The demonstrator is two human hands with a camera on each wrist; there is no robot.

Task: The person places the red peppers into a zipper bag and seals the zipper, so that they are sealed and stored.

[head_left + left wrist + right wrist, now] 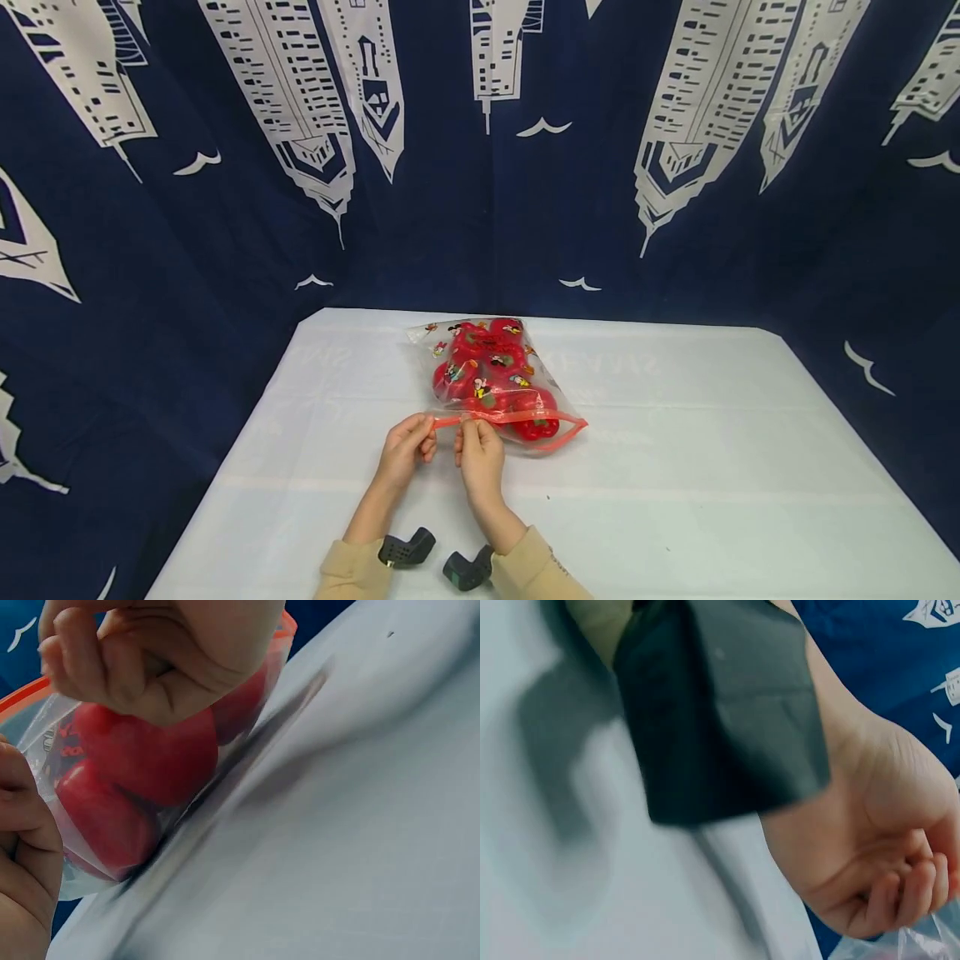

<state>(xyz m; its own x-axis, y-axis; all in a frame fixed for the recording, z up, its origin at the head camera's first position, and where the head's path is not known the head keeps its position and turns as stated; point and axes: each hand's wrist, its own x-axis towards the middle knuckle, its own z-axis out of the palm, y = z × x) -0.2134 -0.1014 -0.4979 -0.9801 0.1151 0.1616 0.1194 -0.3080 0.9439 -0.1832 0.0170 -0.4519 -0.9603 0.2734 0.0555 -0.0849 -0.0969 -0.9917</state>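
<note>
1. Two hands meet at the near-left end of a clear zip bag (pixel 495 375) lying on the white tabletop (pixel 712 467).
2. Left hand (pixel 406 450): fingers curled, pinching the orange zip strip (pixel 525 418) at its left end.
3. Right hand (pixel 478 454): fingers curled, pinching the same strip just beside the left hand.
4. Bag holds several red peppers (pixel 487 367); cartoon prints on the plastic. The strip's far right part bows outward.
5. Left wrist view: peppers press against the bag wall, bag resting on the tabletop.
6. Dark blue curtain (pixel 480 208) with white tower print surrounds the tabletop.
</note>
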